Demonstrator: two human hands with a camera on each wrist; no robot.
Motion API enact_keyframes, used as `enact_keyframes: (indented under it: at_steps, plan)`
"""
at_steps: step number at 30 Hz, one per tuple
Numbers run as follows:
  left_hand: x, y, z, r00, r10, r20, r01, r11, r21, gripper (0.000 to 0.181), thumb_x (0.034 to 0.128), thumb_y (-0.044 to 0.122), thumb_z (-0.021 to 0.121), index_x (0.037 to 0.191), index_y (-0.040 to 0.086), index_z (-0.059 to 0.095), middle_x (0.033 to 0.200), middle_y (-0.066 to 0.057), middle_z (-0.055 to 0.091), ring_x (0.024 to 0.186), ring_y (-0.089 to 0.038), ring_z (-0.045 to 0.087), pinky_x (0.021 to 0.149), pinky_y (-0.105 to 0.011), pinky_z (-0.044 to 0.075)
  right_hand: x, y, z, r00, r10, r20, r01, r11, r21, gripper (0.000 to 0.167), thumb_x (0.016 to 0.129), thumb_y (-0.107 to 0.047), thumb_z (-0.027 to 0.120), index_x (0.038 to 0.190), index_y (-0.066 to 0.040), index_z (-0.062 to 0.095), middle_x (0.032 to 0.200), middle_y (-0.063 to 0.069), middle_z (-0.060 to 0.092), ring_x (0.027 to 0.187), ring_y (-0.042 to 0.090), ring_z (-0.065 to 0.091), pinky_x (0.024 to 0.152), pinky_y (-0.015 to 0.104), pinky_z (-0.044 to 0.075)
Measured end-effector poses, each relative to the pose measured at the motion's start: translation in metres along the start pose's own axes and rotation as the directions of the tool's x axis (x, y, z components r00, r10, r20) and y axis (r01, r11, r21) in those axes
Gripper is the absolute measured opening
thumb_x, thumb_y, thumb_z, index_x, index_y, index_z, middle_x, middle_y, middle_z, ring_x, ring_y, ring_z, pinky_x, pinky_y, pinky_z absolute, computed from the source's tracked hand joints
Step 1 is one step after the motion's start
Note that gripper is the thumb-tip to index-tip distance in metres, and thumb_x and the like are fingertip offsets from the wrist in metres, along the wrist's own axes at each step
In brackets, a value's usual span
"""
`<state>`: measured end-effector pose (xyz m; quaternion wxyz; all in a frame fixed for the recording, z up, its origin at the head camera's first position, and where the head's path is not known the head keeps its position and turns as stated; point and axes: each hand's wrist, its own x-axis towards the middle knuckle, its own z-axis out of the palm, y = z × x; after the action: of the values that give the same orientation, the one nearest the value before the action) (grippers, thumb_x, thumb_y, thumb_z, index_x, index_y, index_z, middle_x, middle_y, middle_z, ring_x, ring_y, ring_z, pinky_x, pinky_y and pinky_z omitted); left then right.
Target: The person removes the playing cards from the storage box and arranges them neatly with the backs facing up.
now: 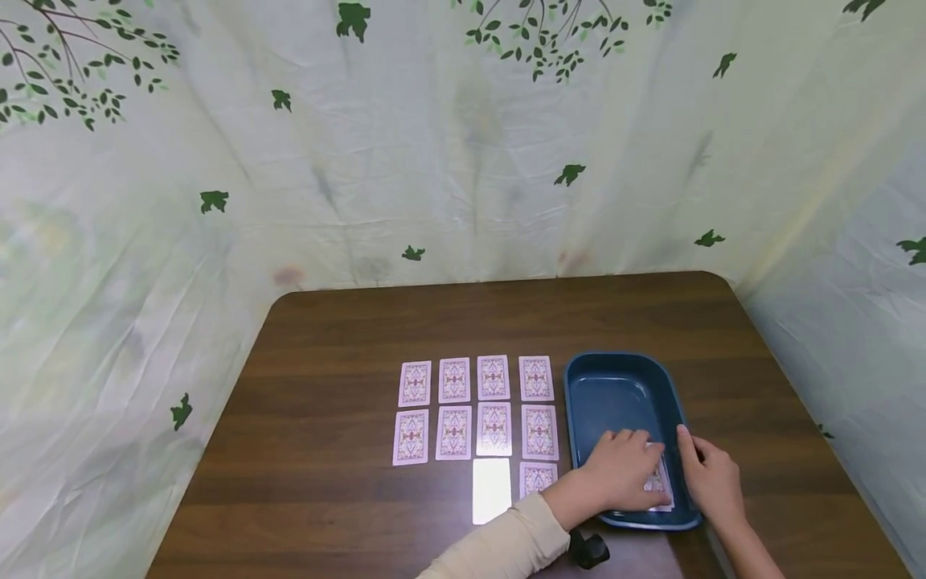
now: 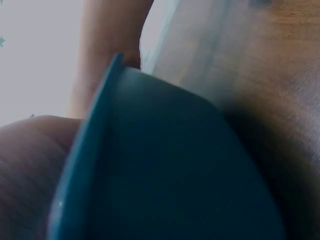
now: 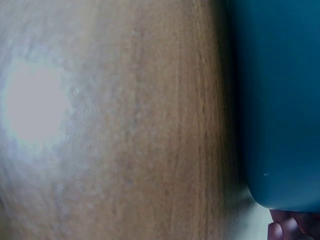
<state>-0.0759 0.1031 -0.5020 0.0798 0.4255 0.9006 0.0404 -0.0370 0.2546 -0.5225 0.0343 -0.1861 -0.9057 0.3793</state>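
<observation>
A blue tray stands at the right of the head view. My left hand reaches over its left wall. Its fingers and thumb hold a small stack of patterned playing cards at the tray's near right corner; the fingertips' contact is partly hidden. At the tray's right wall, my right hand grips the rim, thumb on top and other fingers largely hidden. Close up, the tray's outer wall fills much of the left wrist view and the right side of the right wrist view.
Left of the tray, face-down playing cards lie in rows on the brown wooden table. One nearer card looks white with glare. A black object shows below my left forearm. A leaf-patterned curtain hangs behind the table.
</observation>
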Motion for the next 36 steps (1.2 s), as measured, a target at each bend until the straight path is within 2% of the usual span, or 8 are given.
enact_keyframes:
  at_steps: [6,14,18,22,25,36]
  plan:
    - [0.008,0.008,0.012,0.999,-0.037,0.036,0.036,0.999,0.021,0.075,0.0746,0.066,0.057,0.134,0.022,0.048,0.126,0.004,0.047,0.111,-0.011,0.044,0.087,-0.032,0.039,0.001,0.0,0.0,1.0,0.019,0.016,-0.019,1.0,-0.009,0.064,0.098,-0.044,0.031,0.117,0.013,0.054,0.114,0.034,0.052,0.103,0.05,0.048,0.081,0.058,0.039]
    - [0.012,0.018,0.023,0.993,-0.049,0.104,0.042,0.997,0.069,0.085,0.0672,0.068,0.063,0.137,0.024,0.043,0.126,0.002,0.046,0.108,-0.012,0.043,0.086,-0.032,0.039,-0.005,0.001,0.001,1.0,0.018,0.019,-0.018,1.0,-0.004,0.063,0.098,-0.044,0.033,0.115,0.012,0.057,0.111,0.031,0.055,0.098,0.047,0.053,0.075,0.055,0.042]
    - [0.013,0.018,0.025,0.995,-0.071,0.069,0.064,0.993,0.097,0.092,0.0633,0.069,0.066,0.139,0.025,0.039,0.124,0.001,0.045,0.106,-0.012,0.041,0.085,-0.03,0.038,-0.005,0.001,0.002,1.0,0.015,0.005,-0.015,1.0,-0.003,0.062,0.098,-0.043,0.033,0.114,0.011,0.058,0.11,0.031,0.056,0.098,0.047,0.053,0.075,0.055,0.041]
    - [0.013,0.014,0.023,0.99,-0.14,0.03,0.137,0.986,0.098,0.096,0.0572,0.069,0.071,0.138,0.026,0.04,0.119,0.0,0.045,0.104,-0.013,0.04,0.082,-0.03,0.038,-0.005,0.001,0.003,1.0,0.016,0.002,-0.016,1.0,-0.003,0.062,0.098,-0.043,0.033,0.114,0.012,0.057,0.111,0.032,0.055,0.1,0.049,0.051,0.077,0.056,0.04]
    - [0.013,0.011,0.022,0.984,-0.174,0.028,0.171,0.982,0.078,0.094,0.0559,0.065,0.075,0.135,0.026,0.042,0.116,0.0,0.046,0.102,-0.014,0.041,0.08,-0.03,0.038,-0.005,0.001,0.003,1.0,0.026,-0.006,-0.026,1.0,0.0,0.062,0.098,-0.043,0.033,0.115,0.012,0.056,0.112,0.033,0.054,0.101,0.049,0.05,0.079,0.056,0.039]
    - [0.015,0.01,0.017,0.986,-0.165,0.024,0.162,0.984,0.077,0.095,0.0517,0.057,0.081,0.133,0.024,0.045,0.111,-0.001,0.044,0.097,-0.014,0.037,0.079,-0.029,0.037,-0.001,-0.002,0.001,1.0,0.011,-0.009,-0.011,1.0,-0.006,0.063,0.098,-0.043,0.032,0.115,0.013,0.056,0.11,0.033,0.055,0.099,0.048,0.052,0.078,0.056,0.04]
